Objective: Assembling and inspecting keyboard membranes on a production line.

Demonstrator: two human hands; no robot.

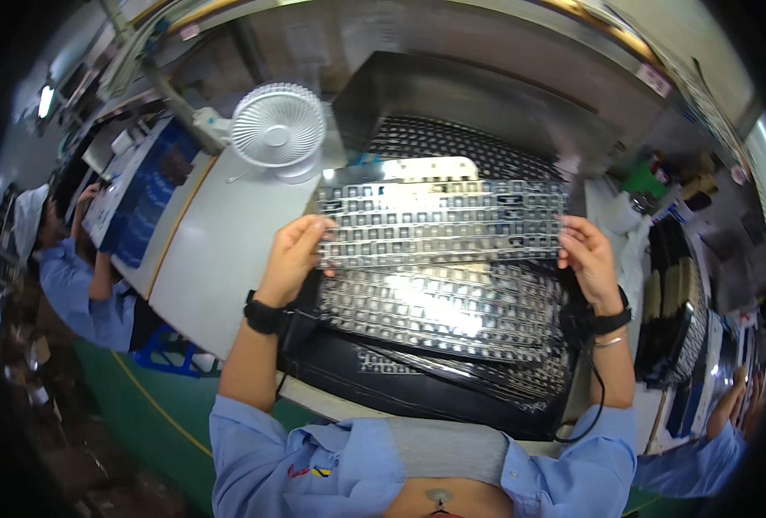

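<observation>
Metal keyboard plate: you pinch its ends w/ left hand & right hand, lifted flat over the stack so it faces you.

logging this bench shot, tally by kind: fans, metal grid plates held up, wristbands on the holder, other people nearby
White desk fan: 1
Metal grid plate held up by left hand and right hand: 1
Black wristbands: 2
Other people: 2
Total: 6
</observation>
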